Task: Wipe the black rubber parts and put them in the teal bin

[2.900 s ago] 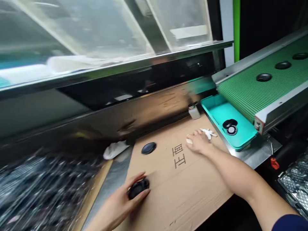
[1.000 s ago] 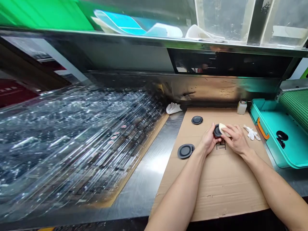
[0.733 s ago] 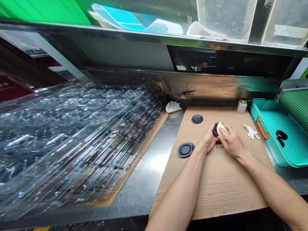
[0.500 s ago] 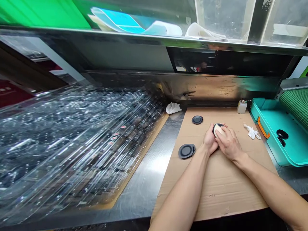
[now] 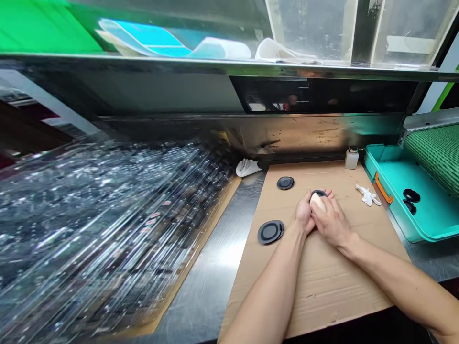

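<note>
My left hand point(image 5: 304, 212) is closed around a round black disc-shaped part point(image 5: 318, 193), held just above the cardboard sheet point(image 5: 322, 282). My right hand point(image 5: 333, 220) presses a cream-white cloth or pad point(image 5: 317, 202) against that part; the fingers hide much of both. To the left on the cardboard lie two more spots of black round parts: one flat black disc point(image 5: 285, 182) farther back, and a larger dark disc point(image 5: 270, 232) nearer, which seems to overlap another beneath it.
A teal bin point(image 5: 423, 234) with an orange latch point(image 5: 383, 188) holds black round parts point(image 5: 411, 195). A small bottle point(image 5: 352, 158) and crumpled white cloth point(image 5: 367, 195) sit near it. Stacked clear plastic trays point(image 5: 143, 229) fill the left, a white glove-like cloth point(image 5: 247, 167) behind them. A green conveyor point(image 5: 439, 148) overhangs the bin.
The camera has turned slightly right, so the scene shifts left in view. Both hands stay together on the black part, with the white cloth or pad moved slightly against it.
</note>
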`<state>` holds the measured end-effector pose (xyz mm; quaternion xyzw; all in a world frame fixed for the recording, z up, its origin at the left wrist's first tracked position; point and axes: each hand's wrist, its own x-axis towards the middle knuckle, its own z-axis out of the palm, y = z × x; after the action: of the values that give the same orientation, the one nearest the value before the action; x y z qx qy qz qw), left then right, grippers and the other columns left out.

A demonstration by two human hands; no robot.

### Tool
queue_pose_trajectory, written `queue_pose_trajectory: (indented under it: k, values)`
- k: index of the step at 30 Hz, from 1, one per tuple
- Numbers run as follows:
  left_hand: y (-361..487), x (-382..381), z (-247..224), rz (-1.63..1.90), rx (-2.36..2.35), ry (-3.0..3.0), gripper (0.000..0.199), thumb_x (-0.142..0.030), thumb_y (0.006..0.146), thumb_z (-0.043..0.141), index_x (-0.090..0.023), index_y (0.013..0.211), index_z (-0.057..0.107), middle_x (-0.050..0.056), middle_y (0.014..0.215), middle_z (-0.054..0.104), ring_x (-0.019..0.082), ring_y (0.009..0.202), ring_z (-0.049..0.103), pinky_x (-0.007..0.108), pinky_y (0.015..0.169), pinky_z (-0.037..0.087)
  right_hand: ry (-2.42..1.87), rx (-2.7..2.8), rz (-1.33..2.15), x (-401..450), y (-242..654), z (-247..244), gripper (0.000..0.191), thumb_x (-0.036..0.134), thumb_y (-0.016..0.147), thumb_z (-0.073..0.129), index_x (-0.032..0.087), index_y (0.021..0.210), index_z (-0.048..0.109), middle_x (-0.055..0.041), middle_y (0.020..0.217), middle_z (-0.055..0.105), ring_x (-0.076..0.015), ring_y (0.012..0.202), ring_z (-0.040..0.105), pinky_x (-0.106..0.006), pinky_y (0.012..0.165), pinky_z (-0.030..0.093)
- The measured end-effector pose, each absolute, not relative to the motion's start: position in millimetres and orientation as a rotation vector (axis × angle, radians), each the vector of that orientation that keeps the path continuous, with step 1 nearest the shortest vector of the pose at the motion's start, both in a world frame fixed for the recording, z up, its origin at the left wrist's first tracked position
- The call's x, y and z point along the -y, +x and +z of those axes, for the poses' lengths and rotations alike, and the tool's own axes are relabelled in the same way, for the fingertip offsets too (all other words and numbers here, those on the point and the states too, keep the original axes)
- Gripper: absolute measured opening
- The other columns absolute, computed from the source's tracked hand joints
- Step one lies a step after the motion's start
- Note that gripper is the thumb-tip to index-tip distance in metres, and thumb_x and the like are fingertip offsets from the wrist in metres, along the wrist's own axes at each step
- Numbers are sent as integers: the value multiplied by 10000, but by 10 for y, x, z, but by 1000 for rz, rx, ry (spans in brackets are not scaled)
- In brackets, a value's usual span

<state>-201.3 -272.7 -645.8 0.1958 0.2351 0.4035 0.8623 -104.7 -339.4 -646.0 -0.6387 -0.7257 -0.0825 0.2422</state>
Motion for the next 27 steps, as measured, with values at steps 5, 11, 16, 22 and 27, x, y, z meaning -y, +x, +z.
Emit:
queue_pose_trajectory:
  k: [5,11,16,22,27]
  values:
    - [-2017,2704,-6431,965,-540,385,419,-357,1056,350,-119,1009,692,132,1038,750,213,998,705,385,955,567,-1747,1773,-96,3296,-786,-6438,381,284,996,521,201,1357,609,-168,1287,561,-291,1134,529,-432,982,492]
    - [-1973,2740,-6433,937,-553,446,434,-399,1053,362,-126,1018,697,133,1042,747,234,1048,698,388,953,562,-1515,1756,250,3339,-664,-6397,595,283,828,738,186,1383,544,-125,1267,624,-253,1173,599,-375,1019,489]
    - [-1959,2767,-6484,936,-548,513,408,-400,1045,394,-123,1053,694,143,1099,738,243,1088,692,406,1001,541,-1523,1717,457,3349,-750,-6312,362,291,920,627,250,1280,651,-39,1149,743,-197,1017,697,-290,915,510]
    - [-1961,2747,-6486,973,-591,503,429,-378,1057,355,-103,1057,684,156,1087,742,239,1086,694,427,1017,538,-1638,1586,431,3299,-731,-6237,250,255,925,589,235,1095,772,-33,1034,785,-192,937,719,-265,865,508]
    - [-1951,2788,-6461,931,-563,548,419,-405,1047,378,-122,1049,687,152,1105,746,260,1126,688,442,1031,527,-1566,1525,594,3331,-752,-6269,224,269,899,604,208,1006,791,-16,934,785,-171,830,702,-243,759,500]
